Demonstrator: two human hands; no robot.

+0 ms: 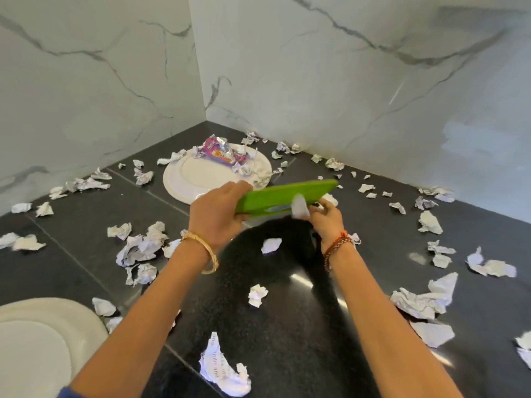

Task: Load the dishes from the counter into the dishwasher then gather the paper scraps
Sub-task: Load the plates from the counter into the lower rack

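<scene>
Both arms reach out over the black polished stone counter [287,340], where it runs into a corner of white marble-veined wall [344,67]. The left hand [214,212] grips one end of a flat bright green plastic board [284,195], fingers curled round its edge, holding it tilted above the counter. The right hand [324,216] is at the board's other side, fingers pinching a small crumpled white paper scrap [300,208] just at the board's lower edge — blurred, so the exact hold is hard to make out.

Behind the board a round white plate [201,179] sits on the counter near the corner, carrying a crinkled purple foil wrapper [221,152] and some paper bits. A second white plate [37,340] lies at the near left edge. Crumpled white paper scraps [140,248] are strewn all over the counter — along the wall, beside both plates, under the arms.
</scene>
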